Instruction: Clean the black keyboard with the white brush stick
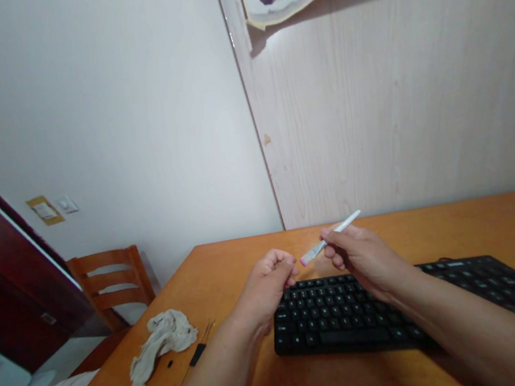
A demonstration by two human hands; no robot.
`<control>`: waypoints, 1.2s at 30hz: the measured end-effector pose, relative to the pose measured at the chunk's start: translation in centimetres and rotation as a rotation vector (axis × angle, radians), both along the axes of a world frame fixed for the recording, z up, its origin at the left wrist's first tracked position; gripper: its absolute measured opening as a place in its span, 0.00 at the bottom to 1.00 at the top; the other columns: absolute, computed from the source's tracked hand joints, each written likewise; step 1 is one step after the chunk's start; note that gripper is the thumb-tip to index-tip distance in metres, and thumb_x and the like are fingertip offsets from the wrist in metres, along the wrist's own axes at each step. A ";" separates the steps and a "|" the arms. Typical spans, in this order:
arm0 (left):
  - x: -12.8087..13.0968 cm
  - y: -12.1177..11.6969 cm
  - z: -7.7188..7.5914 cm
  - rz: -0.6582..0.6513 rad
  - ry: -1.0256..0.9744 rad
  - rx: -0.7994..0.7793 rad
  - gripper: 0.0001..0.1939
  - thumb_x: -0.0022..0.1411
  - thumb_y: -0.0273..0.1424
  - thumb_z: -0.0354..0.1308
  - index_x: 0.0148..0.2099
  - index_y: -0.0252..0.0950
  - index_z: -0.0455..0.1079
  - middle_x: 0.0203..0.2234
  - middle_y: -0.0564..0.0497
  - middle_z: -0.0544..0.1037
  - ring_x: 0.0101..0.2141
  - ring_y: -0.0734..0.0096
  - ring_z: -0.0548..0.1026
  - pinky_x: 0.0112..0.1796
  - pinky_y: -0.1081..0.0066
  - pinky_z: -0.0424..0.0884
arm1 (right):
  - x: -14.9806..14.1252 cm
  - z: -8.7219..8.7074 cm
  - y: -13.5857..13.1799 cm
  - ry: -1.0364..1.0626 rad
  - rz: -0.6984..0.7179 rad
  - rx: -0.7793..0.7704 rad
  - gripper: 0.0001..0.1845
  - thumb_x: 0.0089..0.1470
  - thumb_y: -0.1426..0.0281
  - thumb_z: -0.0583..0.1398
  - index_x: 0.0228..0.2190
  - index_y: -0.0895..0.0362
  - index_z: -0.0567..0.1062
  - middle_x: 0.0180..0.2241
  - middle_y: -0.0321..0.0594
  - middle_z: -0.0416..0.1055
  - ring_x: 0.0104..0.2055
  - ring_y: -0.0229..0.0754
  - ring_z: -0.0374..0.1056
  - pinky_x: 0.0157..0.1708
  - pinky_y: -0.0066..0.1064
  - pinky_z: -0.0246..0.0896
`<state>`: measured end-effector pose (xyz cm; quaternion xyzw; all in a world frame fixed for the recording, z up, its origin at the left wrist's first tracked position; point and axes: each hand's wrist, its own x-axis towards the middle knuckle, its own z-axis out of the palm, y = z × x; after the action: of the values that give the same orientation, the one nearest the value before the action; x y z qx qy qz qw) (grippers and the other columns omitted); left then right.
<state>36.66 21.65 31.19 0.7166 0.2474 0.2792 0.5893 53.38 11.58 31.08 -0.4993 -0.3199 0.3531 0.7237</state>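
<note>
My right hand (355,253) is closed around a small flat brush (316,251) with a white handle and a pink tip. The brush slants down to the left, its tip close to the fingers of my left hand (273,275). Those fingers are pinched together; whatever may be between them is too small to make out. Below both hands lies a black keyboard (342,318), partly covered by my right forearm.
On the wooden table (238,256), left of my left arm, lie a crumpled beige cloth (167,336), a tiny black piece (170,364), a larger black piece (197,355) and thin wire-like prongs (207,331). A wooden chair (111,280) stands beyond the left edge.
</note>
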 end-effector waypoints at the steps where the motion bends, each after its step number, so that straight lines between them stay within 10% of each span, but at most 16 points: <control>1: 0.1 0.0 0.0 0.011 -0.019 0.006 0.17 0.62 0.45 0.58 0.38 0.34 0.69 0.29 0.52 0.75 0.27 0.75 0.67 0.32 0.73 0.61 | -0.2 -0.1 0.0 -0.010 0.006 -0.011 0.17 0.53 0.57 0.65 0.31 0.59 0.72 0.22 0.34 0.68 0.20 0.31 0.57 0.21 0.26 0.49; 14: 0.4 -1.8 0.6 -0.113 0.070 0.577 0.18 0.71 0.40 0.46 0.46 0.39 0.76 0.39 0.47 0.77 0.42 0.62 0.72 0.46 0.67 0.63 | -1.3 -0.2 -0.2 0.002 0.083 -0.045 0.18 0.52 0.56 0.65 0.30 0.58 0.72 0.23 0.34 0.69 0.21 0.32 0.60 0.22 0.27 0.52; 36: 0.2 -0.2 -1.0 -0.139 0.124 0.120 0.22 0.65 0.49 0.51 0.35 0.35 0.70 0.24 0.53 0.71 0.26 0.74 0.69 0.30 0.74 0.64 | 0.7 -0.1 0.1 0.093 -0.043 0.015 0.14 0.50 0.61 0.67 0.27 0.58 0.72 0.21 0.33 0.68 0.20 0.31 0.57 0.21 0.27 0.49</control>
<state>36.83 21.40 30.21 0.7817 0.2160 0.2073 0.5470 54.07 11.65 30.93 -0.4835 -0.2777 0.3579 0.7490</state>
